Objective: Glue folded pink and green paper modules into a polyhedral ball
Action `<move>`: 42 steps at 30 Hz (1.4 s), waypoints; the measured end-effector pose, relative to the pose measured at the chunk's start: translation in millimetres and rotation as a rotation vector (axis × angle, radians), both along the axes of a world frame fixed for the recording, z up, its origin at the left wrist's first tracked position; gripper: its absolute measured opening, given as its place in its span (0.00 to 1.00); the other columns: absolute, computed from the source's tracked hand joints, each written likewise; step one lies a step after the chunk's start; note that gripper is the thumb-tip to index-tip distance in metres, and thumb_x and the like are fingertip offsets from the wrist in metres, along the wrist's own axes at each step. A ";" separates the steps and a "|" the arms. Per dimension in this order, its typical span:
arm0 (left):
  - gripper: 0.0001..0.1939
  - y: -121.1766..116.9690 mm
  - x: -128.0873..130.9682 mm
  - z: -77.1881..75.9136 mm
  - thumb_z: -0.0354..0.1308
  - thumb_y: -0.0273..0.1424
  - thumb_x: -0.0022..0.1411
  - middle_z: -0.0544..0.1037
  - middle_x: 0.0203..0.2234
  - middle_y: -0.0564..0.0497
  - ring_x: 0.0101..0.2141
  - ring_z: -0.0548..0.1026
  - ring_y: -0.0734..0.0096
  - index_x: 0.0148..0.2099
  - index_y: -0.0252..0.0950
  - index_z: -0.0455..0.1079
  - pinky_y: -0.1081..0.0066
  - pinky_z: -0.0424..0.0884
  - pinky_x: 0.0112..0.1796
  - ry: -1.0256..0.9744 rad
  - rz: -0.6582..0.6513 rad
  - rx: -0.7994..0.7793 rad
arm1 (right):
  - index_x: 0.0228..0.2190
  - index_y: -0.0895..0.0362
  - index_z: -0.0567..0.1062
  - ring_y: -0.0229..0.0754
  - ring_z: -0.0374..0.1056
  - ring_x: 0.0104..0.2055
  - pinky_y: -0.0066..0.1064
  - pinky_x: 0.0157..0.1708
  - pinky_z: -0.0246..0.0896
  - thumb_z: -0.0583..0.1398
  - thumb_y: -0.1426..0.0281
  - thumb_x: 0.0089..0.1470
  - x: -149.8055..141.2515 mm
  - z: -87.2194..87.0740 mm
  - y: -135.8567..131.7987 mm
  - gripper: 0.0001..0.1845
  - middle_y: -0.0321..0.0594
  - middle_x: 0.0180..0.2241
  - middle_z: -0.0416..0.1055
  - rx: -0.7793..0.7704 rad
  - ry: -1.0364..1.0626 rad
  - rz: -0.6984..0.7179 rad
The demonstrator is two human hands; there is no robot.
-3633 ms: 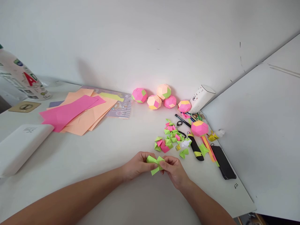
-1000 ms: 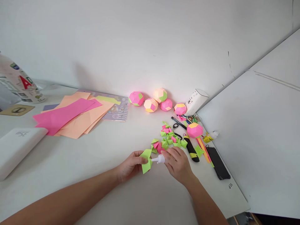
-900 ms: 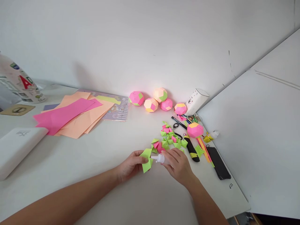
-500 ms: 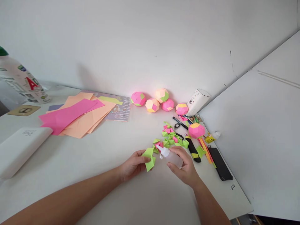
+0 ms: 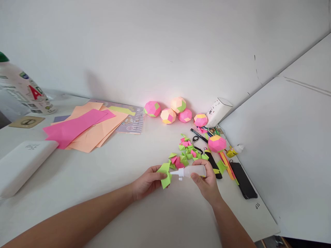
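My left hand [image 5: 150, 182] pinches a folded green paper piece [image 5: 164, 169] between thumb and fingers. In my right hand [image 5: 205, 184] is a translucent glue bottle [image 5: 193, 170] with a white nozzle, lying level and pointing left. The nozzle tip is at the right edge of the green paper; whether it touches is too small to tell. Just behind both hands lies a pile of small folded green and pink paper pieces [image 5: 184, 159]. Part of the pile is hidden by my right hand and the bottle.
Several paper balls [image 5: 152, 109] line the wall, another ball [image 5: 217, 143] sitting nearer. To the right are a cutter knife [image 5: 213, 163], a yellow glue bottle [image 5: 234, 150] and a black phone [image 5: 243, 180]. Left lie paper sheets [image 5: 90, 127], a white power bank [image 5: 27, 165] and a large bottle [image 5: 24, 88].
My right hand has tipped the glue bottle from a slant to level and brought its nozzle down to the green paper's edge. My left hand has stayed nearly still.
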State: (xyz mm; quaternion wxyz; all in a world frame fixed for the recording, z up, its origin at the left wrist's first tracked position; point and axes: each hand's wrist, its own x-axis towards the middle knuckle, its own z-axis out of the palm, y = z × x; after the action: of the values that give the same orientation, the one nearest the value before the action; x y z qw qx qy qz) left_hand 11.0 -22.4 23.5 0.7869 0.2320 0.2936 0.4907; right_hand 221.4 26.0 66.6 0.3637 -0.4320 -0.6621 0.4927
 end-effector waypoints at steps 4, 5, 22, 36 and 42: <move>0.08 0.2 -0.1 -0.5 0.63 0.28 0.48 0.73 0.22 0.49 0.25 0.69 0.72 0.33 0.31 0.73 0.71 0.65 0.29 0.002 -0.004 -0.009 | 0.38 0.53 0.66 0.35 0.57 0.25 0.26 0.22 0.55 0.64 0.57 0.47 -1.7 -4.0 1.1 0.20 0.38 0.34 0.63 0.041 -0.038 0.009; 0.08 0.3 -0.1 -0.8 0.64 0.28 0.47 0.73 0.22 0.50 0.24 0.69 0.72 0.32 0.31 0.73 0.71 0.65 0.29 0.007 -0.002 -0.011 | 0.38 0.53 0.67 0.35 0.58 0.25 0.26 0.22 0.55 0.64 0.57 0.47 -2.2 -4.3 1.3 0.20 0.37 0.33 0.63 0.052 -0.043 0.014; 0.07 0.9 0.4 -2.6 0.63 0.27 0.47 0.76 0.22 0.49 0.24 0.72 0.69 0.32 0.32 0.72 0.70 0.65 0.29 0.027 -0.021 0.008 | 0.39 0.52 0.65 0.34 0.57 0.24 0.25 0.21 0.55 0.63 0.58 0.47 -3.0 -6.2 0.6 0.19 0.35 0.31 0.61 0.073 -0.015 -0.027; 0.07 0.7 -0.1 -4.2 0.64 0.27 0.46 0.75 0.22 0.50 0.25 0.73 0.68 0.31 0.32 0.71 0.70 0.66 0.30 0.051 -0.014 -0.016 | 0.41 0.51 0.66 0.34 0.56 0.23 0.26 0.21 0.54 0.62 0.60 0.50 -0.3 -8.6 0.7 0.18 0.34 0.29 0.58 0.094 -0.021 0.031; 0.07 0.7 0.7 -2.1 0.64 0.27 0.46 0.75 0.22 0.49 0.25 0.73 0.68 0.30 0.32 0.71 0.70 0.66 0.30 0.054 -0.022 -0.015 | 0.43 0.51 0.67 0.36 0.58 0.25 0.28 0.25 0.57 0.62 0.63 0.50 -0.5 -8.9 -0.7 0.18 0.33 0.27 0.59 0.144 0.012 0.063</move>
State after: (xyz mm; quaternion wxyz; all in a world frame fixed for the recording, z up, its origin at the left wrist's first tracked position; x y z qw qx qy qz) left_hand 11.7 -21.7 21.4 0.7856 0.2427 0.3159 0.4735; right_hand 221.0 25.3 57.8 0.3823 -0.3805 -0.7069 0.4575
